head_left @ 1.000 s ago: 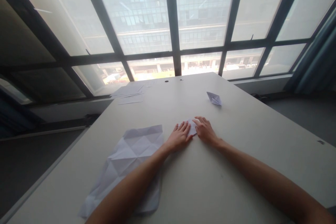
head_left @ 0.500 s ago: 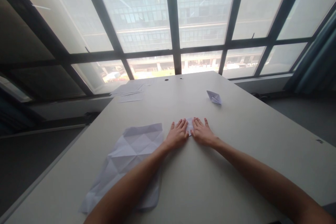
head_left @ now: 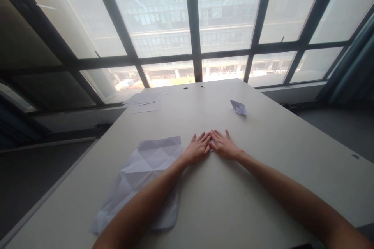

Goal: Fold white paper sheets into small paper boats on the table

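My left hand point(head_left: 198, 148) and my right hand point(head_left: 223, 146) lie flat side by side near the middle of the pale table point(head_left: 263, 151), fingers stretched out and touching at the tips. Between and under them a small folded piece of white paper point(head_left: 210, 148) is pressed down; only a sliver of it shows. A large creased white sheet point(head_left: 143, 179) lies unfolded under my left forearm. A finished folded paper boat point(head_left: 239, 107) sits farther back to the right.
A loose pile of white sheets point(head_left: 143, 101) lies at the table's far left corner. Two small dark holes point(head_left: 185, 88) mark the far edge. Tall windows with dark frames stand behind the table; a curtain point(head_left: 350, 66) hangs at right.
Both hands have slid together over the small folded paper, so that it is now almost fully covered. The fingers have flattened out on it.
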